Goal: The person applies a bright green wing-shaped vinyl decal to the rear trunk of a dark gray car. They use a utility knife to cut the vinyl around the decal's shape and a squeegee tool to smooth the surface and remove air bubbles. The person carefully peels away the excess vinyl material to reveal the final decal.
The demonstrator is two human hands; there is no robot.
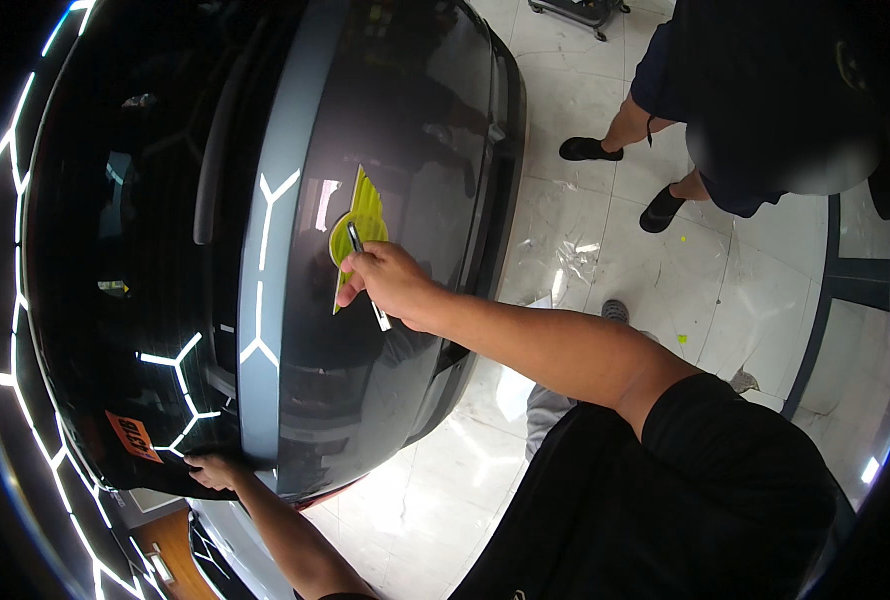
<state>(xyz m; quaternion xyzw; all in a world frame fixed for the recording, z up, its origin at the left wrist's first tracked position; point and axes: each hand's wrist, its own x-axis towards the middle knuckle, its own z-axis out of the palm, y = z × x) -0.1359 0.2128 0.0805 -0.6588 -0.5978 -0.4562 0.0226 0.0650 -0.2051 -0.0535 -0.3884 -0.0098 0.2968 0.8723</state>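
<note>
My right hand (383, 283) is closed on a slim silver pen-like tool (354, 237), held against a yellow-green winged badge (366, 208) on the dark grey back of a car (395, 130). The fingers cover the badge's lower wing in part. Below the hand shows a short pale strip (380, 316); whether it belongs to the tool I cannot tell. At the lower left, my left hand (215, 471) rests on the car by the edge of the dark rear window (155, 300), near an orange sticker (133, 437). Its fingers look stretched out, with nothing seen in them.
Another person in dark clothes (765, 90) stands at the right, dark shoes on the pale tiled floor (555, 130). Clear film scraps (575, 258) lie on the tiles. A wheeled stand (580, 12) is at the top. Below the car's side, a white vehicle (235, 545) shows.
</note>
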